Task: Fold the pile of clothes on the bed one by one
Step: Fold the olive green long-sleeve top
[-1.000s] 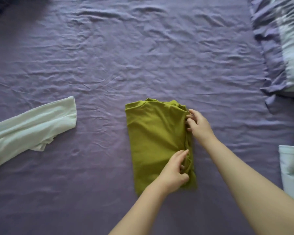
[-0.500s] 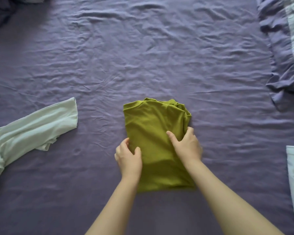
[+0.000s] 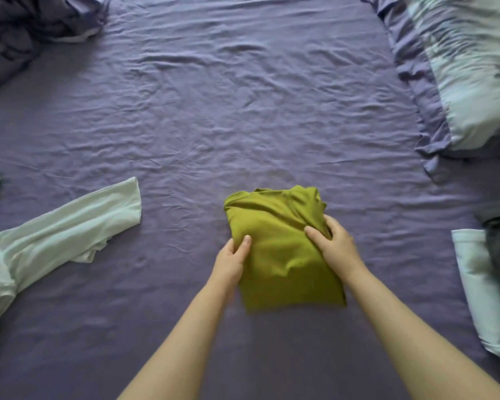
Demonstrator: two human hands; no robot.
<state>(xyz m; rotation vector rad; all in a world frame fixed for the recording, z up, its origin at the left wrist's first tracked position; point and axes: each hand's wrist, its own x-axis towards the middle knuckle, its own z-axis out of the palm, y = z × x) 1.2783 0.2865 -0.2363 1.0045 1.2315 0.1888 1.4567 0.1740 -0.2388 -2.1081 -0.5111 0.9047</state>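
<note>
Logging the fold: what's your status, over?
Left hand and right hand grip folded green garment. Pale garment unfolded. Nothing blocking.

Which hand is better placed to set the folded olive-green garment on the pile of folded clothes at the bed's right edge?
Probably the right hand: it grips the folded olive-green garment on the side nearer the folded clothes.

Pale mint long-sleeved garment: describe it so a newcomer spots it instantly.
On the purple bedsheet, look left of the folded olive-green garment that both hands hold. The pale mint long-sleeved garment sprawls there unfolded, one sleeve stretched toward the middle; the pale piece at right is folded.
</note>
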